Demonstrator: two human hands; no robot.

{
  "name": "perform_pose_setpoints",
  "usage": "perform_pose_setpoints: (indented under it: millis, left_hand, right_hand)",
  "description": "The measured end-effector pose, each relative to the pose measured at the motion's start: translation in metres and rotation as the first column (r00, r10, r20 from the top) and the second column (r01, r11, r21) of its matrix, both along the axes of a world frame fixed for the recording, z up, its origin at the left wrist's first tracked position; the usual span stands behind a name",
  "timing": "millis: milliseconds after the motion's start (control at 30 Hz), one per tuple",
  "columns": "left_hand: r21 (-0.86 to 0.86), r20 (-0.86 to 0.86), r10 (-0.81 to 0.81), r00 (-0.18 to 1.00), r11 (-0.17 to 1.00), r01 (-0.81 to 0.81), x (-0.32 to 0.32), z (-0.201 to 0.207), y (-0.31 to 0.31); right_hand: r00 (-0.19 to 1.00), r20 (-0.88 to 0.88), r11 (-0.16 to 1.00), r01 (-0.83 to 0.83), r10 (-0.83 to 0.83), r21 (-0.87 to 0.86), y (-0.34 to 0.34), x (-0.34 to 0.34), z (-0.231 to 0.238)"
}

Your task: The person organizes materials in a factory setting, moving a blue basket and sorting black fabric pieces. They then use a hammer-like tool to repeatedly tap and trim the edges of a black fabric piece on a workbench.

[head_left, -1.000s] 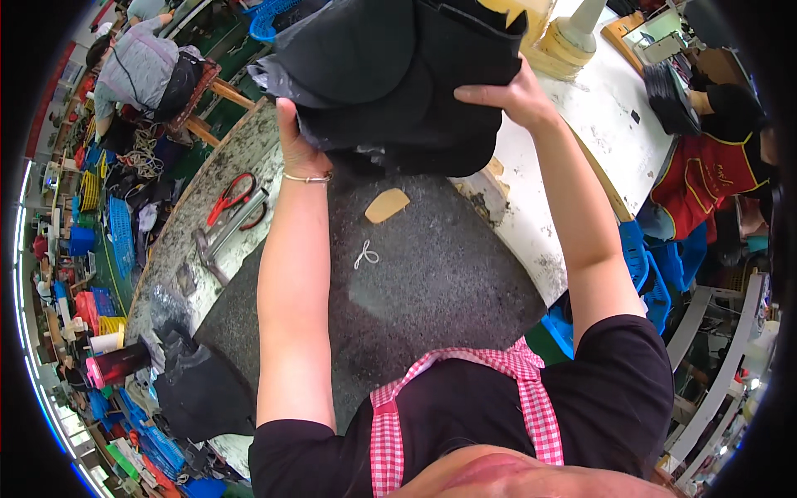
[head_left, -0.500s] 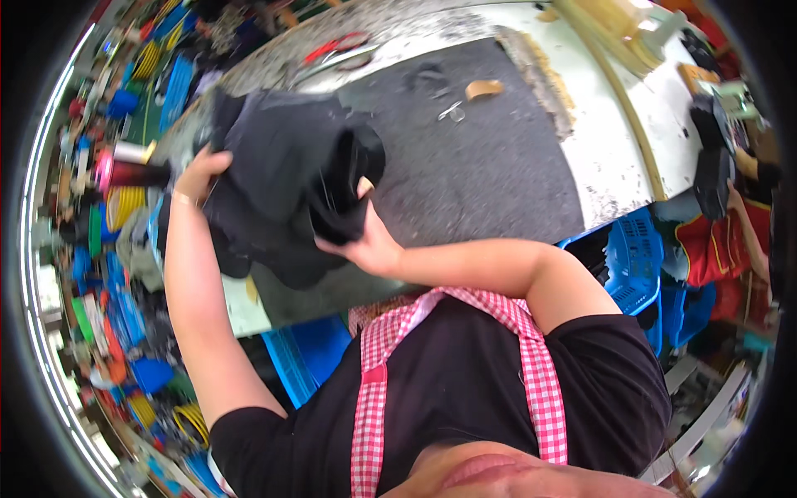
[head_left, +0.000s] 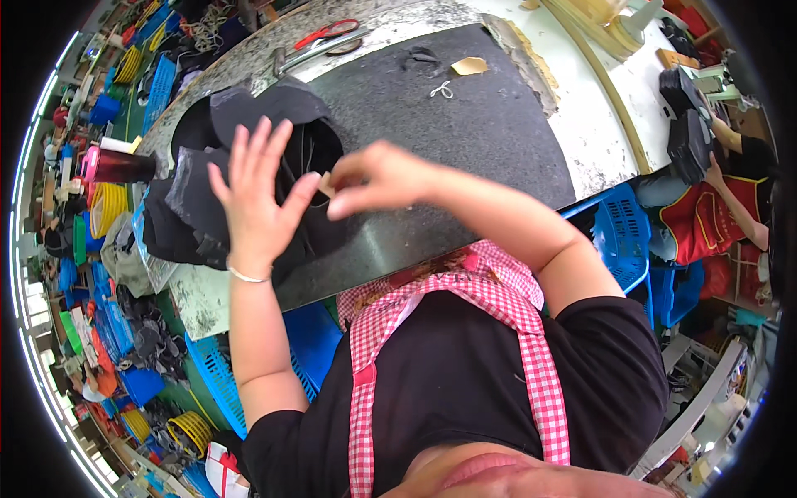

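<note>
Left hand [head_left: 253, 207] spread flat on the black fabric [head_left: 207, 207]; right hand [head_left: 378, 178] pinches a tan tag [head_left: 325, 184] beside it — best kept taut, pressed flat.

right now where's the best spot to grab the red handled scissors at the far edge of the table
Probably the red handle loops, coming from above: the scissors lie flat on the speckled table edge beside a metal tool, loops exposed and blades pointing away.

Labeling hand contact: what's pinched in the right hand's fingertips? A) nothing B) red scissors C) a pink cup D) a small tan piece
D: the right hand pinches a small tan piece at its fingertips, over the black fabric pile.
</note>
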State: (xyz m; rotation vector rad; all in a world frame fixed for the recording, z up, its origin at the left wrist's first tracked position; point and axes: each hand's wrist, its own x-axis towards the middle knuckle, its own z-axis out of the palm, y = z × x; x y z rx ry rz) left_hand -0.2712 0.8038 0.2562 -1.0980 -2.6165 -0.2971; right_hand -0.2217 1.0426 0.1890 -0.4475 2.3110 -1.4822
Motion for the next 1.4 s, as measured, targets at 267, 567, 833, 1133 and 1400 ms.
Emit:
perform_pose_setpoints:
  millis: [267,567,833,1133,1400]
  left_hand:
    - [-0.135,-0.073,0.007,0.997,0.991,-0.017,0.001,-0.051,0.024]
    - [-0.164,0.119,-0.064,0.991,0.983,0.083,-0.01,-0.028,-0.002]
    - [0.091,0.433,-0.52,0.736,0.838,0.539,0.004,0.037,0.155]
    - [-0.056,0.329,-0.428,0.842,0.881,0.47,-0.187,-0.159,0.374]
    - [-0.053,0.099,-0.227,0.969,0.971,0.233,-0.125,-0.158,0.435]
  right_hand:
    - [0.643,-0.719,0.529,0.72,-0.263,0.45,0.168,-0.049,-0.067]
    - [0.734,-0.513,0.721,0.634,-0.445,0.28,0.163,0.191,-0.05]
    - [0.618,-0.056,0.508,0.691,-0.784,0.514,0.103,0.372,-0.116]
    - [0.394,0.123,0.363,0.623,-0.911,0.693,0.069,0.439,-0.155]
    - [0.236,-0.217,0.161,0.935,-0.947,0.316,0.191,0.419,-0.105]
